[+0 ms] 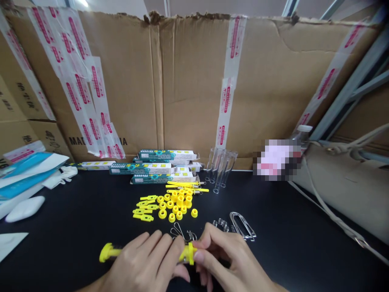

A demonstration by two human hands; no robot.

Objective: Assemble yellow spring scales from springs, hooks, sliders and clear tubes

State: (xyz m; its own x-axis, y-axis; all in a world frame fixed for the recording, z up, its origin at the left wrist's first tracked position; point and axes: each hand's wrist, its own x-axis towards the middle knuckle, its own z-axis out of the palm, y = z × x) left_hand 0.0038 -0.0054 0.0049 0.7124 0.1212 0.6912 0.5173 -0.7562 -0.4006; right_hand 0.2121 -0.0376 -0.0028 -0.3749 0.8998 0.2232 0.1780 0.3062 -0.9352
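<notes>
A slim tube-like device (111, 252) with yellow end fittings lies level across the front, its middle covered by my left hand (146, 257), whose fingers wrap round it. Thumb and fingertips of my right hand (229, 253) pinch its right end, just beside a yellow collar (191, 254). What the right fingertips press on is partly hidden. Bent metal wire clips (180, 231) lie just beyond the hands. Further off sit several yellow rings and bushings (180, 201), flat yellow forked pieces (144, 211) and yellow rods with springs (185, 186).
Small clear rings (223, 224) and U-shaped wire hooks (243, 226) lie right of centre on the black table (291, 243). Clear tubes (220, 168) stand behind, beside narrow printed boxes (152, 168). Blue-white packets (33, 174) are left; a beige bag (343, 190) is right. Cardboard (194, 89) walls the back.
</notes>
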